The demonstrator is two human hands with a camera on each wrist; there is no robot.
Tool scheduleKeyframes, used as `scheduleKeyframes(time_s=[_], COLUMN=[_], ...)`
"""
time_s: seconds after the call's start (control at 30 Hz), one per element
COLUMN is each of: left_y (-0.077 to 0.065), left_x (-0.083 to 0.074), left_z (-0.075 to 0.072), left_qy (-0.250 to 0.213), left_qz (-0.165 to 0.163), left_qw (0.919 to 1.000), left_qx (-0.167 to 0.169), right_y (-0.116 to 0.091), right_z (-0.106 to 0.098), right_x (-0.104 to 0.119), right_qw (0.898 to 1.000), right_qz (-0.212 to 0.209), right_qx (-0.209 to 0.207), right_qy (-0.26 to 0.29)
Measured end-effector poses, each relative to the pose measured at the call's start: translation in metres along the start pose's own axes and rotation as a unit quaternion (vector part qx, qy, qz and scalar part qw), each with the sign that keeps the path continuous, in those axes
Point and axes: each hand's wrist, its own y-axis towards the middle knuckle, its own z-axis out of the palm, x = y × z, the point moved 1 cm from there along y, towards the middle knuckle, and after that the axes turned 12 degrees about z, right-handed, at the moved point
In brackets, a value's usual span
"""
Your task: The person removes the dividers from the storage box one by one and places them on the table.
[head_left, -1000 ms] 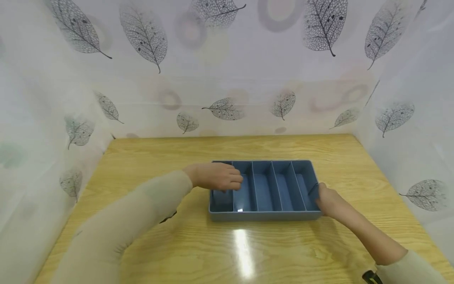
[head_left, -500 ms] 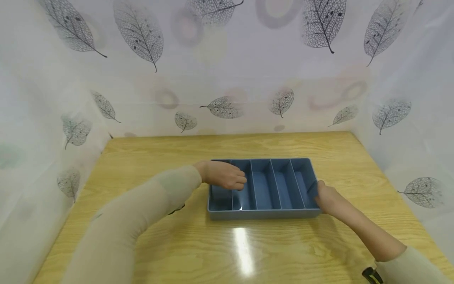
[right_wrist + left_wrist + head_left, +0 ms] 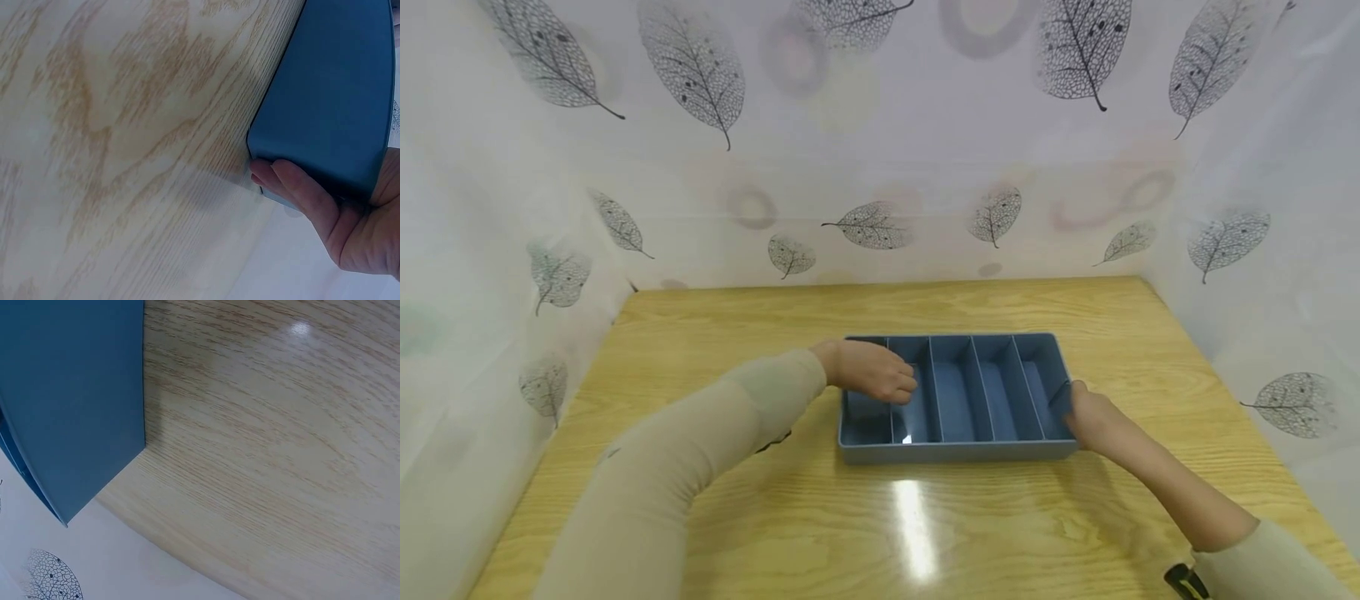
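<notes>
Tray (image 3: 958, 452) on the table (image 3: 760, 517) looks light, stiff and perhaps slick in the head view; the left hand (image 3: 874, 372) curls over its left compartments, whether gripping I cannot tell. The left wrist view shows its smooth outer wall (image 3: 81, 394), no writing readable. In the right wrist view, the right hand (image 3: 344, 231) grips its right end, seemingly a sound hold.

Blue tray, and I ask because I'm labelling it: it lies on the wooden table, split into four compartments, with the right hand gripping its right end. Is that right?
Not quite: the blue tray has five compartments, not four, as the head view shows. It does lie on the wooden table, with the right hand gripping its right end.
</notes>
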Motion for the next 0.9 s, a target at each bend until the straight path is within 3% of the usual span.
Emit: scheduleKeyframes(time_s=[0.2,0.47,0.67,0.9], left_y=[-0.002,-0.007,-0.012,-0.019], left_x=[-0.002,-0.001,0.002,0.006], left_z=[0.0,-0.004,-0.008,-0.014], left_qy=[0.025,0.017,0.011,0.007], left_qz=[0.007,-0.017,-0.032,-0.033], left_qw=[0.9996,0.9996,0.9981,0.9921], left_qx=[-0.007,-0.01,-0.051,-0.121], right_y=[0.0,-0.002,-0.001,-0.001], right_z=[-0.001,0.0,0.0,0.001], right_x=[0.001,-0.001,-0.001,0.0], right_qw=[1.0,1.0,1.0,1.0], right_qz=[0.0,-0.011,-0.012,-0.011], right_qx=[-0.005,-0.011,-0.011,-0.005], right_qy=[-0.003,0.0,0.001,0.007])
